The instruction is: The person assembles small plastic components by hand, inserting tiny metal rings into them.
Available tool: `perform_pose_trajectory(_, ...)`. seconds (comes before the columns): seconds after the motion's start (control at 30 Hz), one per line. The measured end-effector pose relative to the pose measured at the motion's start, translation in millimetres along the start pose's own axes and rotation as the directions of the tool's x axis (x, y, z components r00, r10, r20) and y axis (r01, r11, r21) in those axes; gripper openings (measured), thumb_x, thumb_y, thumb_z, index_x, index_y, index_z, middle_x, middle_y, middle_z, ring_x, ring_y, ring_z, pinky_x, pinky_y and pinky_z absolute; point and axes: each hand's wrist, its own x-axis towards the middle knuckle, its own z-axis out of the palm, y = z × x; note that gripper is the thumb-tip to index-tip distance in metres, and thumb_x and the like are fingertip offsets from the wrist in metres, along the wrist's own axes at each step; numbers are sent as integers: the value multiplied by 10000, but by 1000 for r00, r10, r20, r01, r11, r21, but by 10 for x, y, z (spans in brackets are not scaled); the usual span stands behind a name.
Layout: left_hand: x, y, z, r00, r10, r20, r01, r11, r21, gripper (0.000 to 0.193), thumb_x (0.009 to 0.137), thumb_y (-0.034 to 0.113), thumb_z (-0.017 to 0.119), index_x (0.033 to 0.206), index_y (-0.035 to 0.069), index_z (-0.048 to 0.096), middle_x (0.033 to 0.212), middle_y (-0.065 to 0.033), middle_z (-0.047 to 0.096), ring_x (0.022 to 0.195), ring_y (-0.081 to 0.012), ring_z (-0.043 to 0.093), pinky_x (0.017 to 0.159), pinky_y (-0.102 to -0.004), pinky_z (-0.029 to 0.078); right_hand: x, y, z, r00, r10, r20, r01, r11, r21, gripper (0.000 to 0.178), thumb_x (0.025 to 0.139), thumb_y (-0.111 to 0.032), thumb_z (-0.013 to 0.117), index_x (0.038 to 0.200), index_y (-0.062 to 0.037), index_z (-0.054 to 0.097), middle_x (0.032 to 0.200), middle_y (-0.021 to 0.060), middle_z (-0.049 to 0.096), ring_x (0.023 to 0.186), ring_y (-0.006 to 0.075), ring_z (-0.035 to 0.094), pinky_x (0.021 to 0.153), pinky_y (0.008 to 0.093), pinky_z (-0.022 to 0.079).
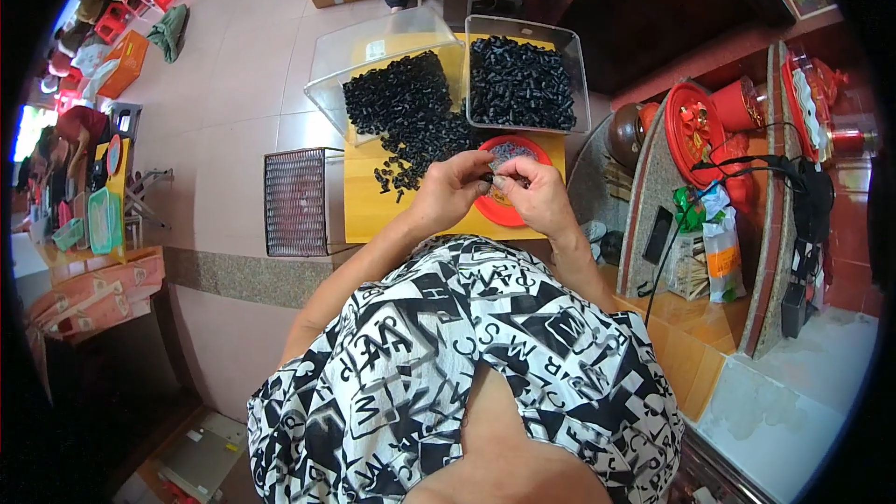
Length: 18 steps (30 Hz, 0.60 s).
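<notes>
My left hand [450,192] and my right hand [539,196] meet above the near part of a yellow table [383,215]. The left fingers close in a pinch on a small black piece [485,186]. Touching it, the right thumb and forefinger are pinched together too; whatever they hold is too small to name. Under the hands sits a round red plate [537,149] with many small greyish parts in it, partly hidden by my fingers. Loose black pieces [425,145] are heaped just beyond my left hand, spilling from a tipped clear bin [322,61].
An upright clear bin [523,84] full of black pieces stands at the table's far right. A dark woven basket [295,203] is left of the table. Stone-edged shelves [644,196] with red trays and bags rise on the right. Other people are at the far left.
</notes>
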Motion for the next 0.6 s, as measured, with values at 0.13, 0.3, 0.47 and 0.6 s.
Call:
perform_pose_trajectory(0.13,-102,267,-54,988,141,61,-153,936,317,300,714,-52,560,1010,-14,530,878,-149,600,798,-201,595,693,-280,467,63,-39,-4,986,115,124,-93,981,-168,96,737,-72,601,771,14,576,687,14,567,647,69,510,575,228,418)
perform_pose_trajectory(0.3,-196,221,-136,996,75,47,-87,943,320,270,714,-62,554,980,-14,543,860,-134,598,766,-176,589,661,-265,462,197,111,6,940,118,319,-214,935,284,103,714,-72,638,762,-11,570,658,-24,537,592,54,480,514,202,391)
perform_pose_trajectory(0.47,-245,147,-213,997,78,-14,-69,939,337,243,720,-58,552,959,-15,549,809,-124,596,746,-160,586,653,-255,463,331,196,119,871,199,449,-355,887,295,117,713,-98,653,757,-30,569,668,-40,525,581,18,445,483,158,326)
perform_pose_trajectory(0.6,-308,51,-338,990,30,-141,10,962,275,203,724,-53,550,924,-19,557,774,-96,602,711,-148,582,639,-252,465,431,203,265,869,138,475,-298,912,281,144,752,-143,638,784,-37,545,613,-47,483,479,13,380,404,151,264)
